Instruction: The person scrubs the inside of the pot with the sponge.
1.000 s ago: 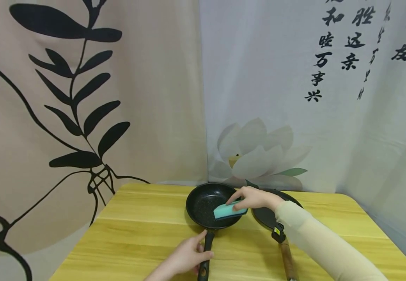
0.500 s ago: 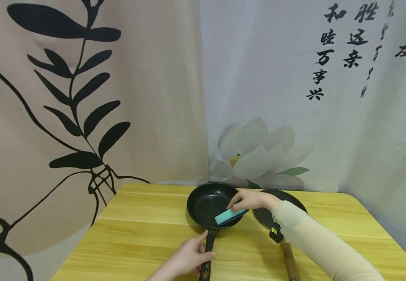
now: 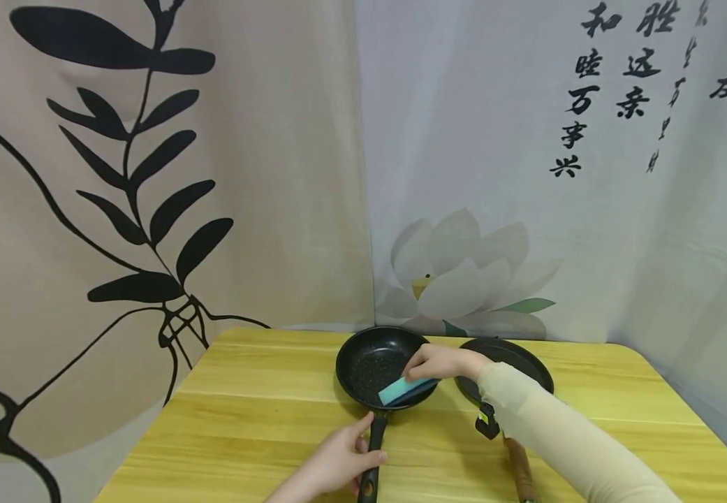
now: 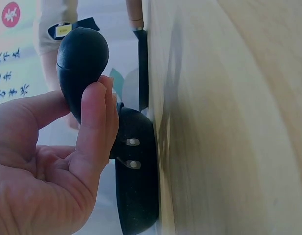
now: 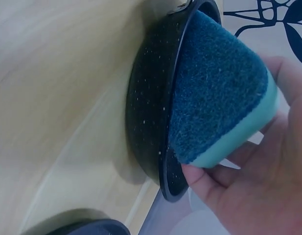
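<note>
A black speckled frying pan (image 3: pixel 366 367) sits on the wooden table, its handle pointing toward me. My left hand (image 3: pixel 336 457) grips that handle (image 4: pixel 82 56), with fingers and thumb round it in the left wrist view. My right hand (image 3: pixel 440 361) holds a turquoise sponge (image 3: pixel 399 390) over the near right part of the pan. In the right wrist view the sponge's dark blue scouring side (image 5: pixel 219 78) faces the camera, tilted at the pan's rim. Thumb and fingers pinch the sponge by its edges. Its lower edge is hidden inside the pan.
A second, flat black pan (image 3: pixel 514 354) with a wooden handle (image 3: pixel 519 464) lies to the right, partly under my right forearm. Bare wooden tabletop (image 3: pixel 237 405) stretches to the left. Printed curtains (image 3: pixel 294 175) hang behind the table's far edge.
The sponge has shifted slightly down and left and tilted more steeply, with my right hand and forearm moving left. My left hand stays on the handle.
</note>
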Demonstrator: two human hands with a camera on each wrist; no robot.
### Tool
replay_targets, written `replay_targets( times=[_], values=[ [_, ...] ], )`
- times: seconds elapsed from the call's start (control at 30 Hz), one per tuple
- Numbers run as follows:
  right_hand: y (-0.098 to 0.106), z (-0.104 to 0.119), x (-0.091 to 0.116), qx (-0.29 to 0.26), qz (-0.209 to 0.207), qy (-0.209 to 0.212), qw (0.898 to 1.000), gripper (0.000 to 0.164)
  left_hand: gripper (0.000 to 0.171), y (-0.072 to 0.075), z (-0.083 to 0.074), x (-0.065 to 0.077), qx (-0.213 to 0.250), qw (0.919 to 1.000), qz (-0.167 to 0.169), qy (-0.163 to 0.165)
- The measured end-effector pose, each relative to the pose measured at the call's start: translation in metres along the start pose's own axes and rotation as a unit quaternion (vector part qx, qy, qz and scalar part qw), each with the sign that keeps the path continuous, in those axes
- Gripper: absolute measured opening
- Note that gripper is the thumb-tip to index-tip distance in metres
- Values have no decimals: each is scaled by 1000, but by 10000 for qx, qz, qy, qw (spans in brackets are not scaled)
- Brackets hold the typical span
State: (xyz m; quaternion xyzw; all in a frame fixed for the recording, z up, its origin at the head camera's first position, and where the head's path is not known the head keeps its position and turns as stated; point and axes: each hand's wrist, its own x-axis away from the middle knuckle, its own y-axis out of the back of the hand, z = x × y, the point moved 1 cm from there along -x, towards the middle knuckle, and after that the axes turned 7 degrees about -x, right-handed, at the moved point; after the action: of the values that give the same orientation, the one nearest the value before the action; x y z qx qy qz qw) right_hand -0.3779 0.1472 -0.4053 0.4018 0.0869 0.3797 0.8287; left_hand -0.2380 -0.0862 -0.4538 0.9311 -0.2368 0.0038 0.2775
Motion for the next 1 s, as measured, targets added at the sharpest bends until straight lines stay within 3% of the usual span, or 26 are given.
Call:
replay_targets(
  times=[0.23, 1.0],
  values=[
    [-6, 4, -4, -52, -93, -131, 9999, 27, 73, 0, -2, 0, -47, 9999, -8, -106],
    [-25, 2, -25, -735, -224, 173, 9969, 30, 74, 0, 0, 0, 38, 9999, 87, -76]
  ],
)
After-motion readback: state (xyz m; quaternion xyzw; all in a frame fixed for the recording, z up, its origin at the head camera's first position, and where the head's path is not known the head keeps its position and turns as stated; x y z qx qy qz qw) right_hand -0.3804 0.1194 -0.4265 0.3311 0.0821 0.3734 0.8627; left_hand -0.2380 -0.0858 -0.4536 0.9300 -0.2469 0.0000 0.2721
